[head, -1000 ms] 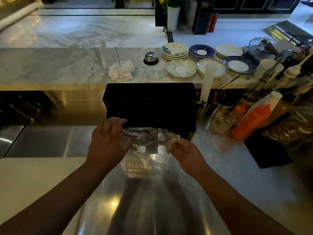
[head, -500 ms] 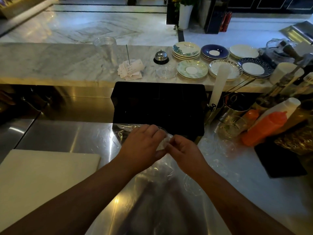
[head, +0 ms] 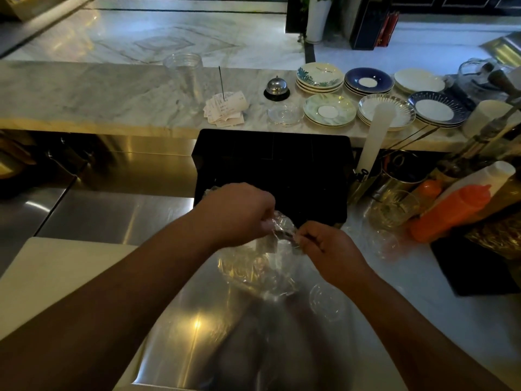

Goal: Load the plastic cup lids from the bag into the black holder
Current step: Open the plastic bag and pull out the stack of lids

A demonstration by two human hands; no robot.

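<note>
Both hands have closed in on the bag's neck since a second ago, when they held it spread wide. Left hand (head: 236, 214) is clenched on the bunched plastic at the top of the bag (head: 253, 266); right hand (head: 328, 249) pinches the same neck from 3 o'clock. Bag hangs upright, lids (head: 277, 245) inside, mouth up. Holder (head: 272, 165) sits just beyond at 12 o'clock, the left hand nearer it; loose lids lie at 4 o'clock

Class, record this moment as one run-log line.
stage: opening bag | left hand: gripping bag top | right hand: pinching same top | black holder: behind bag | lids: none loaded yet
</note>
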